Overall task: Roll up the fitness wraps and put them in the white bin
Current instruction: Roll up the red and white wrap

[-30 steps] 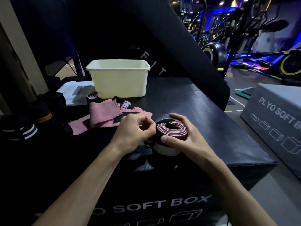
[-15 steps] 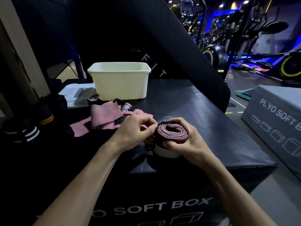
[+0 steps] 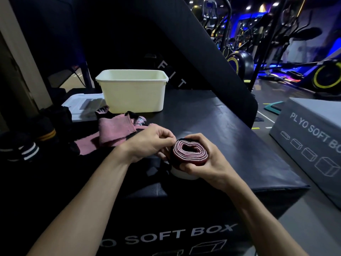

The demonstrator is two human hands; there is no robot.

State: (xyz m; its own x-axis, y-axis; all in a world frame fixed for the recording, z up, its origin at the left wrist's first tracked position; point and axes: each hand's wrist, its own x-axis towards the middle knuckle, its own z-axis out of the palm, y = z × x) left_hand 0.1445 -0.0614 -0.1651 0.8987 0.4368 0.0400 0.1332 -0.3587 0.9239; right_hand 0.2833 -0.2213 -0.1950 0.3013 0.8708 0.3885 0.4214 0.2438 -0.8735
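- Rolled wrap [image 3: 190, 153]: a maroon coil with pale edge lines, wound in several layers with an open oval at its centre. It is held above the near part of the black soft box [image 3: 230, 137], at about 5 o'clock from the white bin.
- Right hand [image 3: 208, 161]: fingers and thumb are curled round the coil from its 3 o'clock side, thumb along the near edge, fingertips over the far edge. Firm hold on the roll.
- Left hand [image 3: 149, 143]: fingers are curled, fingertips meeting the coil at its 9 o'clock edge. It appears to pinch the outer layer there; the exact contact is hidden by the knuckles.
- A white object [image 3: 181, 173] shows just under the coil and the right hand; its identity cannot be told.
- White bin [image 3: 132, 93]: upright on the far part of the box top, well apart from both hands. Its inside is not visible.
- Unrolled pink wraps [image 3: 114, 132]: a loose heap on the box top, at 6 to 7 o'clock from the bin and 10 o'clock from the left hand.
- Dark striped items [image 3: 27, 150] lie at the far 9 o'clock edge, too dim to identify.
- Grey box [image 3: 310, 130] printed "PLYO SOFT" stands on the floor at 3 o'clock.
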